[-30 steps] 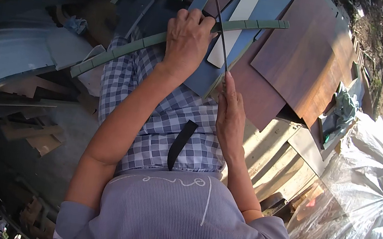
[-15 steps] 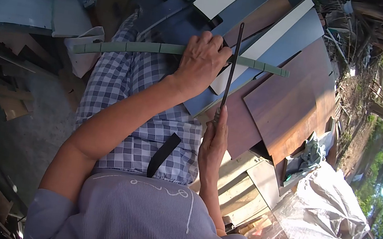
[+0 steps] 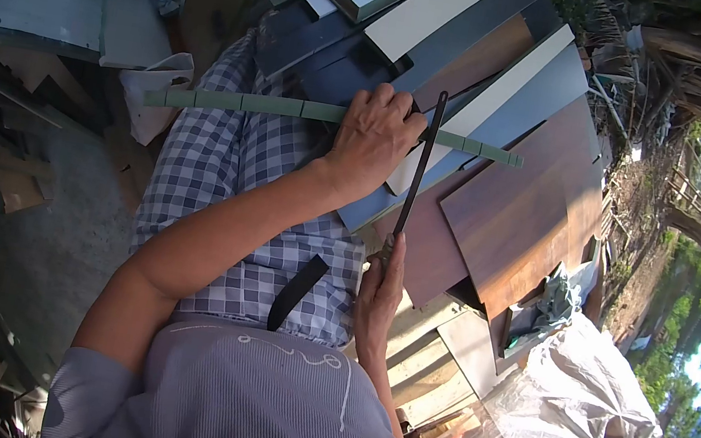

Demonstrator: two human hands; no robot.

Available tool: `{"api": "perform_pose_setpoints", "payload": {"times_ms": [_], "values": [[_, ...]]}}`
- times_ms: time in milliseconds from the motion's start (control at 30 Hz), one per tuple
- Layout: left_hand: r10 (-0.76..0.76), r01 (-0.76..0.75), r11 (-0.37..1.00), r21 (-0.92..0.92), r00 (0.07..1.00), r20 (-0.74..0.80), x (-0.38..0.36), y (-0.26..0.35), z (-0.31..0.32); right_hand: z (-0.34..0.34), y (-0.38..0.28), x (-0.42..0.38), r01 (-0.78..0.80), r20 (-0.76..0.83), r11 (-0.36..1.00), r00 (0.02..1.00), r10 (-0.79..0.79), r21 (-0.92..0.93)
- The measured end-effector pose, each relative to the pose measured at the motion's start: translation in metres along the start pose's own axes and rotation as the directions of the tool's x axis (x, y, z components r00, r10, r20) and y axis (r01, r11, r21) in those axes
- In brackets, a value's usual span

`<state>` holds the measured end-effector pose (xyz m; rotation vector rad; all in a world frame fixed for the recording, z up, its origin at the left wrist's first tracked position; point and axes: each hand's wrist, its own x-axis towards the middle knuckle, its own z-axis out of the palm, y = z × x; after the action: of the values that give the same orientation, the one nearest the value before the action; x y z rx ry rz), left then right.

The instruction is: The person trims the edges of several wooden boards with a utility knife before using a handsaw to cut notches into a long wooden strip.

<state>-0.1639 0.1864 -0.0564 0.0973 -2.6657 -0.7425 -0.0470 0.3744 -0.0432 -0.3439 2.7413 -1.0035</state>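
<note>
A long, slightly curved green strip (image 3: 272,106) with dark cross lines at intervals lies across my checked trousers (image 3: 194,167). My left hand (image 3: 374,140) is closed over it, pressing it from above near its middle. My right hand (image 3: 380,297) is wrapped round the handle end of a long narrow dark blade (image 3: 419,170), whose tip points away from me. The blade crosses the strip just right of my left fingers. Whether its edge has teeth cannot be made out. What lies under my left palm is hidden.
Overlapping grey, cream and brown boards (image 3: 510,198) lie ahead and to the right. Crumpled silvery sheeting (image 3: 575,420) is at the lower right. A black strap (image 3: 297,293) rests on my lap. Scraps lie on the concrete floor (image 3: 77,267) at left.
My right hand has drawn the dark blade back toward my body across the green strip. My left hand keeps its hold. The whole view has shifted slightly.
</note>
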Motion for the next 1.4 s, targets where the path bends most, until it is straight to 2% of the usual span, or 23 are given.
{"api": "perform_pose_setpoints", "payload": {"times_ms": [33,133,167,233,267,333,367,433,500,567,600,667,767,1167,1400], "values": [[0.001,-0.001,1.0,-0.003,1.0,0.004,0.0,0.0,0.0,-0.002,0.005,-0.004,-0.001,-0.002,1.0,1.0,0.001,0.001],[0.01,-0.01,1.0,0.015,1.0,0.006,0.0,-0.002,0.0,-0.018,0.007,0.006,-0.044,-0.174,0.938,0.979,0.11,0.343],[0.024,-0.025,0.999,0.025,1.0,0.01,0.0,-0.002,0.0,-0.026,-0.004,0.018,-0.041,-0.175,0.937,0.979,0.107,0.346],[0.03,-0.03,0.999,0.02,0.999,0.011,0.002,-0.002,0.002,-0.042,-0.03,0.039,-0.119,-0.2,0.88,0.952,0.233,0.459],[0.029,-0.029,0.999,0.013,0.999,0.018,0.003,-0.002,0.003,-0.047,-0.043,0.044,-0.114,-0.202,0.88,0.952,0.229,0.461],[0.046,-0.047,0.998,0.037,0.999,0.026,0.006,-0.003,0.001,-0.052,-0.059,0.05,0.071,-0.368,0.817,0.913,0.178,0.573],[0.069,-0.071,0.996,0.055,0.997,0.041,0.007,-0.003,0.0,-0.051,-0.056,0.044,0.071,-0.368,0.815,0.912,0.18,0.576],[0.073,-0.073,0.996,0.055,0.997,0.002,0.011,0.006,-0.007,-0.048,-0.043,0.032,-0.204,-0.072,0.725,0.941,0.33,0.657],[0.069,-0.067,0.997,0.047,0.997,-0.032,0.017,0.016,-0.003,-0.04,-0.036,0.03,-0.235,-0.034,0.728,0.942,0.334,0.644],[0.11,-0.109,0.993,0.036,0.994,-0.02,0.022,0.031,0.004,-0.034,-0.026,0.03,-0.301,-0.041,0.869,0.938,0.344,0.392],[0.114,-0.114,0.993,0.031,0.993,-0.013,0.022,0.035,0.011,-0.031,-0.017,0.034,-0.241,-0.096,0.935,0.957,0.274,0.261],[0.097,-0.1,0.994,0.051,0.994,0.055,0.028,0.041,0.023,-0.033,-0.008,0.038,-0.25,-0.085,0.937,0.957,0.277,0.242],[0.086,-0.087,0.996,0.019,0.994,0.066,0.028,0.038,0.031,-0.035,-0.002,0.041,-0.27,-0.064,0.937,0.955,0.291,0.223],[0.091,-0.091,0.996,0.012,0.996,-0.002,0.028,0.036,0.036,-0.037,0.008,0.039,-0.23,-0.049,0.972,0.971,0.232,0.043],[0.052,-0.053,0.999,0.012,0.997,0.063,0.028,0.038,0.03,-0.041,0.012,0.039,-0.198,-0.058,0.98,0.979,0.197,-0.022]]}}
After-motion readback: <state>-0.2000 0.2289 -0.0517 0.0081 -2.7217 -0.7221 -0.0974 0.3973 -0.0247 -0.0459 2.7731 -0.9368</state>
